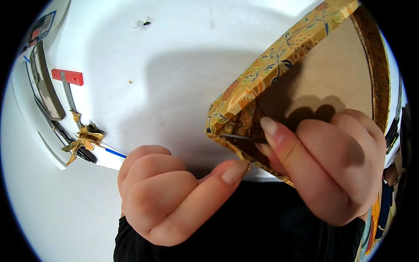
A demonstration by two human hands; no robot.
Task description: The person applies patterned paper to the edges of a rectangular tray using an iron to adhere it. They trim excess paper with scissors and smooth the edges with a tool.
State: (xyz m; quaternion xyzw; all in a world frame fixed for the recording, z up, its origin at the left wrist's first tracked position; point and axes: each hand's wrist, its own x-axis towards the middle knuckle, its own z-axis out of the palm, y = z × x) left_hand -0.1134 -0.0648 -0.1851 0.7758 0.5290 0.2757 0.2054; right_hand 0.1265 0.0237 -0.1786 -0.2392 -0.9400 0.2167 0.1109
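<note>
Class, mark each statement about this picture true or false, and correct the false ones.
1. The left hand has its thumb at the edge of the patterned box. True.
2. The right hand is empty. False: it holds a thin dark tool at a corner of the box.
3. The red bar lies to the left of both hands. True.
4. The box is to the left of the red bar. False: it is to the right.
5. Fabric scraps lie between the two hands. False: they lie to the left of the left hand.
6. The inside of the box has a tan base. True.
</note>
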